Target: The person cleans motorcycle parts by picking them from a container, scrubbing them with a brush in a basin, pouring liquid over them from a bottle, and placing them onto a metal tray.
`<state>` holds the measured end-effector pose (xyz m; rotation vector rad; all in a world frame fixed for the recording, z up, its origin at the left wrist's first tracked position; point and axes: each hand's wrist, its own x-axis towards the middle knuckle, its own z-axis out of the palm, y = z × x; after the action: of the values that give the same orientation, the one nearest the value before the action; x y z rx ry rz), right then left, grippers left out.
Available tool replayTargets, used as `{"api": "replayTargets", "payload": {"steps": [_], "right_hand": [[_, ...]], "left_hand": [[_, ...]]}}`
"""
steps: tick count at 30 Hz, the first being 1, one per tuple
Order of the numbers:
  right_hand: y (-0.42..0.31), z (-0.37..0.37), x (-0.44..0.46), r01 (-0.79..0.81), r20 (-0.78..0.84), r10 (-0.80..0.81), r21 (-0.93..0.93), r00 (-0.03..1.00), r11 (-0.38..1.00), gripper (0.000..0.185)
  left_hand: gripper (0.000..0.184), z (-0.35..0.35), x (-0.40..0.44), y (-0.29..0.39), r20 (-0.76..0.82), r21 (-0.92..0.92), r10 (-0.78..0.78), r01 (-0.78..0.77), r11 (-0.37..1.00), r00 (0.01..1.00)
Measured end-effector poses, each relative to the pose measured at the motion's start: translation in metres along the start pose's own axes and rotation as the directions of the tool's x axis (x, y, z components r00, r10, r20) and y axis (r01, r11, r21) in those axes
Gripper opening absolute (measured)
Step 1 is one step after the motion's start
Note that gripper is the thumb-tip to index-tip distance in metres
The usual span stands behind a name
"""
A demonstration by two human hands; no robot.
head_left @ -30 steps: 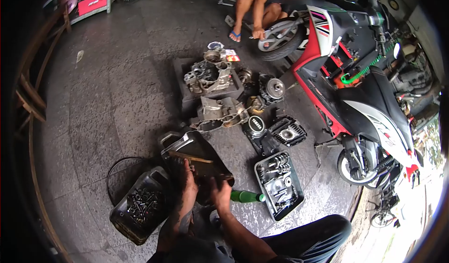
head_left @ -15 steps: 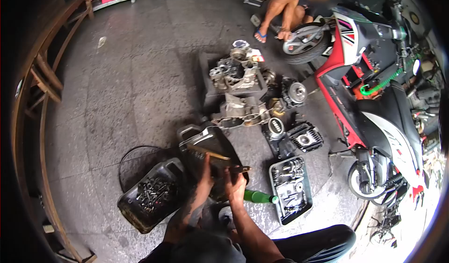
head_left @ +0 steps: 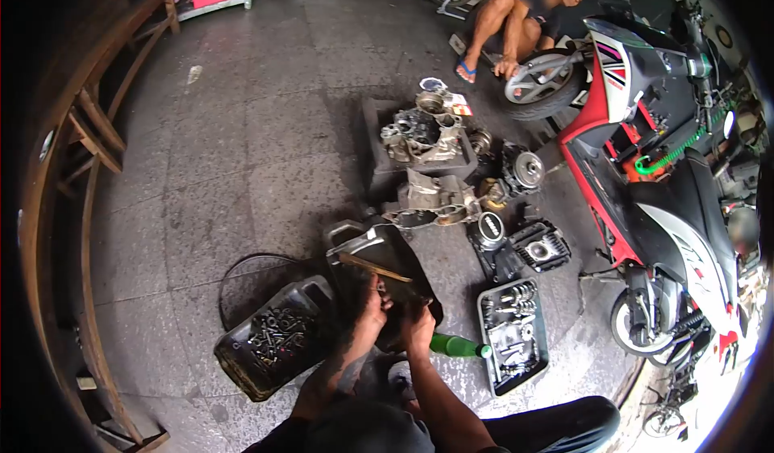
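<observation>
Head view: a wooden stick (head_left: pixel 375 267) is being shown across a black tray (head_left: pixel 399 251), beside the left hand (head_left: pixel 372 303); neither its grip nor the right hand's (head_left: pixel 418 326) can be told. Light, stiff, perhaps oily handling is being expected, with mid-length being favoured for gripping.

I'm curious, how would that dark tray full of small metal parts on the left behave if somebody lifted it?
The tray is probably heavy for its size, given the heap of small metal parts inside. Those lie loose, so tilting would likely send them sliding. Its grimy outer wall could feel slippery.
</observation>
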<state>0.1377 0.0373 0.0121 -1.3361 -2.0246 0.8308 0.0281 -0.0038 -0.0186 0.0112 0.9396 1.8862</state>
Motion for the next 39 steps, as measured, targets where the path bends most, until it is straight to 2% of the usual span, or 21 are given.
{"api": "replayTargets", "payload": {"steps": [2, 5, 6, 8, 12, 14, 16, 17, 18, 20, 22, 23, 25, 26, 28, 29, 32, 34, 36, 37, 39], "right_hand": [[-0.002, 0.006, -0.001, -0.004, 0.138, 0.026, -0.16, 0.99, 0.987, 0.025], [0.011, 0.008, 0.005, -0.044, 0.183, 0.046, -0.012, 0.982, 0.999, 0.029], [-0.01, -0.002, 0.005, -0.094, 0.091, 0.103, -0.099, 0.99, 0.991, 0.029], [-0.019, -0.008, 0.009, -0.079, -0.034, 0.088, 0.215, 0.996, 0.973, 0.027], [-0.037, -0.009, 0.012, -0.094, 0.027, 0.09, 0.357, 0.996, 0.929, 0.023], [-0.05, -0.011, 0.011, 0.029, 0.049, -0.04, 0.213, 0.998, 0.977, 0.025], [-0.044, -0.008, 0.011, 0.043, 0.118, -0.061, 0.156, 0.991, 0.987, 0.024], [-0.046, -0.013, 0.011, 0.023, 0.182, -0.054, 0.166, 0.982, 0.986, 0.022], [-0.05, -0.019, 0.013, -0.048, 0.202, 0.037, 0.049, 0.979, 0.998, 0.022], [-0.055, -0.019, 0.015, -0.117, 0.076, 0.101, 0.245, 0.992, 0.962, 0.023], [-0.056, -0.016, 0.015, -0.034, 0.0, 0.036, 0.306, 0.999, 0.951, 0.024], [-0.053, -0.015, 0.015, -0.025, 0.048, 0.013, 0.241, 0.999, 0.97, 0.024], [-0.052, -0.022, 0.017, 0.02, 0.195, -0.025, 0.029, 0.981, 0.999, 0.024], [-0.055, -0.026, 0.019, 0.023, 0.196, -0.028, 0.028, 0.98, 0.999, 0.024], [-0.059, -0.03, 0.021, -0.085, 0.138, 0.072, 0.09, 0.988, 0.992, 0.025], [-0.057, -0.026, 0.021, -0.055, 0.045, 0.045, 0.244, 0.998, 0.968, 0.026], [-0.052, -0.018, 0.019, -0.013, 0.073, 0.0, 0.185, 0.997, 0.983, 0.026], [-0.052, -0.022, 0.02, -0.026, 0.088, 0.015, 0.125, 0.996, 0.992, 0.028], [-0.047, -0.029, 0.023, -0.092, 0.137, 0.09, 0.011, 0.987, 0.996, 0.03], [-0.051, -0.028, 0.021, -0.115, 0.036, 0.112, 0.091, 0.993, 0.989, 0.029], [-0.045, -0.023, 0.019, -0.049, 0.019, 0.046, 0.199, 0.999, 0.979, 0.029]], "left_hand": [[0.045, -0.003, 0.01, -0.006, -0.014, -0.18, -0.092, 0.088, 0.98, 0.996], [0.042, -0.007, 0.018, -0.009, -0.022, -0.287, -0.155, 0.142, 0.947, 0.988], [0.041, -0.01, 0.019, -0.01, -0.024, -0.308, -0.164, 0.149, 0.94, 0.986], [0.039, -0.012, 0.019, -0.007, -0.028, -0.339, -0.169, 0.15, 0.929, 0.985], [0.037, -0.021, 0.017, -0.019, -0.049, -0.419, -0.212, 0.172, 0.891, 0.976], [0.037, -0.021, 0.024, -0.024, -0.05, -0.46, -0.234, 0.186, 0.868, 0.971], [0.037, -0.018, 0.031, -0.024, -0.051, -0.493, -0.254, 0.197, 0.847, 0.966], [0.037, -0.018, 0.035, -0.024, -0.057, -0.506, -0.263, 0.199, 0.839, 0.963], [0.037, -0.017, 0.037, -0.024, -0.066, -0.511, -0.269, 0.199, 0.836, 0.961], [0.037, -0.009, 0.039, -0.023, -0.155, -0.49, -0.312, 0.201, 0.848, 0.937], [0.037, 0.013, 0.034, -0.009, -0.349, -0.426, -0.395, 0.231, 0.875, 0.85], [0.037, 0.007, 0.04, -0.017, -0.343, -0.426, -0.396, 0.234, 0.874, 0.852], [0.037, -0.009, 0.045, -0.025, 0.12, -0.566, -0.148, 0.191, 0.802, 0.982], [0.037, -0.01, 0.045, -0.027, 0.121, -0.568, -0.146, 0.189, 0.801, 0.982], [0.039, -0.01, 0.038, -0.027, -0.039, -0.515, -0.247, 0.193, 0.835, 0.968], [0.039, -0.007, 0.037, -0.028, -0.041, -0.518, -0.252, 0.195, 0.833, 0.967], [0.036, 0.0, 0.043, -0.028, -0.05, -0.582, -0.286, 0.205, 0.787, 0.957], [0.036, -0.004, 0.038, -0.026, 0.093, -0.636, -0.153, 0.177, 0.751, 0.984], [0.04, 0.0, 0.035, -0.023, 0.048, -0.593, -0.164, 0.161, 0.789, 0.985], [0.044, 0.004, 0.031, -0.022, 0.004, -0.548, -0.178, 0.151, 0.823, 0.984], [0.047, 0.014, 0.028, -0.023, -0.011, -0.514, -0.214, 0.178, 0.839, 0.977]]}}
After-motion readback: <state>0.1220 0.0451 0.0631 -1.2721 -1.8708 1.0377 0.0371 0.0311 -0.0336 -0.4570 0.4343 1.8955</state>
